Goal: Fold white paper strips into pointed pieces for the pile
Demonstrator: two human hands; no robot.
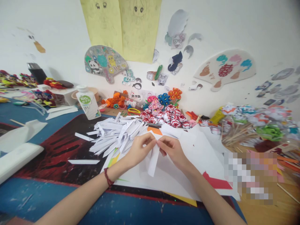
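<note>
Both hands meet over the white paper sheets, pinching one white paper strip near its upper end. My left hand has thumb and finger closed on the strip from the left. From the right, my right hand grips it with fingertips close to the left ones. The strip's lower end hangs toward me, loose. Just beyond my left hand lies a heap of folded white paper strips. A single strip rests apart on the dark mat.
Behind the sheets stand red-and-white paper flowers and a white bottle. Thin wooden sticks and wrapped bundles crowd the right. A long white object lies at left. The decorated wall closes off the back.
</note>
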